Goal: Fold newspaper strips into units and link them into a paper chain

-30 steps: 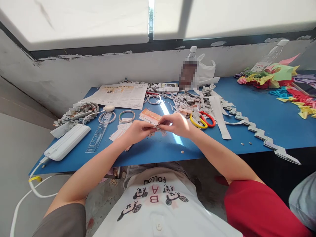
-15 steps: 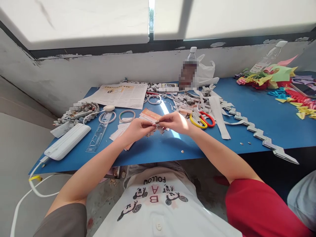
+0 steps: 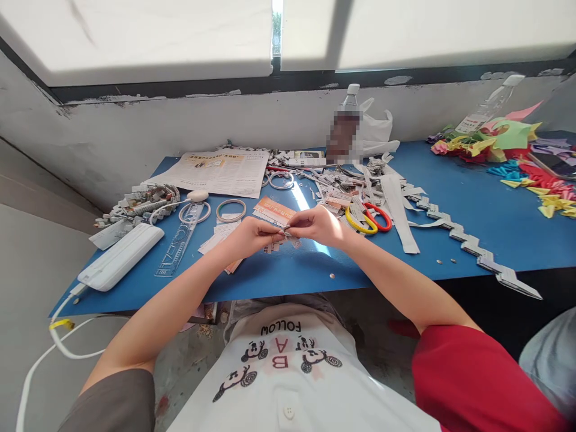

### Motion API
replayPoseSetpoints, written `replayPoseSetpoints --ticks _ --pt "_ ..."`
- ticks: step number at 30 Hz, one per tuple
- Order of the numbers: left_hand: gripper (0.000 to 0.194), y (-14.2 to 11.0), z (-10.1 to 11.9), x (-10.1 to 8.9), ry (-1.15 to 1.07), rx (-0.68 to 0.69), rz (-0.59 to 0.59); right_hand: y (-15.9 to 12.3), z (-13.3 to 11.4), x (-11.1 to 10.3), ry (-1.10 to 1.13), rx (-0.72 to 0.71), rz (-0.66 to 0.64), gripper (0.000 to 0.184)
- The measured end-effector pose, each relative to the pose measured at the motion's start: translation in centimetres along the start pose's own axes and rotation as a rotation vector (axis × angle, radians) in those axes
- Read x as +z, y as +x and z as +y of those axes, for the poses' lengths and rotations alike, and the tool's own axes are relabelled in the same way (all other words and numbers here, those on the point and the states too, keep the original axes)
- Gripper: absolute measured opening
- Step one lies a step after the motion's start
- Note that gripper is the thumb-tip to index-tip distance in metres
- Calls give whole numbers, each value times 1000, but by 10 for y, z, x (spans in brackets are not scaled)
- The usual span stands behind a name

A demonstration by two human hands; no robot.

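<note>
Grey-white paper, a small folded piece [image 3: 284, 229], sits between the hands, pinched in the closed fingertips of the left hand [image 3: 252, 236] and right hand [image 3: 317, 227], about equally near each; its long axis is unclear. Orange-printed slips [image 3: 272, 208] lie just beyond on the tabletop [image 3: 279, 279].

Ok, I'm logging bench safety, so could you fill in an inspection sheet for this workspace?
Surface: flat blue tabletop, partly covered in paper.
Work things: small grey printed-paper piece, exact folds unclear.
Clutter: red-and-yellow-handled scissors; clear plastic ruler; grey zigzag folded-paper chain, tip past the front edge.
Hands: left hand and right hand pinch the piece together.
Cables: thick white cable hangs off the left side.
Surroundings: white window blinds, pale grey wall.
</note>
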State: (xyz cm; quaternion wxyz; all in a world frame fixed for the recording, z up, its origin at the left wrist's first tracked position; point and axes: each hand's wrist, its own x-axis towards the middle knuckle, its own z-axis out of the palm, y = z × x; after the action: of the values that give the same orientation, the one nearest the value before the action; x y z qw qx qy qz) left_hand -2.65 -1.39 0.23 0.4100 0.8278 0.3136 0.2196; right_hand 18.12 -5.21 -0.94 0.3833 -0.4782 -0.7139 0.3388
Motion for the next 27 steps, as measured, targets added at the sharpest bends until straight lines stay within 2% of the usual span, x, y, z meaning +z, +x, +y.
replayPoseSetpoints --ticks 4,8,16,21,27 --pt "28 1 2 -5 -56 -21 -67 -1 -1 1 -114 -128 33 13" --pt "32 3 2 -4 -25 -6 -2 0 -1 2 -140 -215 70 14" --pt "30 1 8 -1 84 87 40 1 -8 -6 29 -47 29 25" --pt "29 1 9 0 20 27 54 1 -9 -2 33 -40 88 24" --pt "24 0 12 0 18 36 58 2 -9 9 234 36 106 23"
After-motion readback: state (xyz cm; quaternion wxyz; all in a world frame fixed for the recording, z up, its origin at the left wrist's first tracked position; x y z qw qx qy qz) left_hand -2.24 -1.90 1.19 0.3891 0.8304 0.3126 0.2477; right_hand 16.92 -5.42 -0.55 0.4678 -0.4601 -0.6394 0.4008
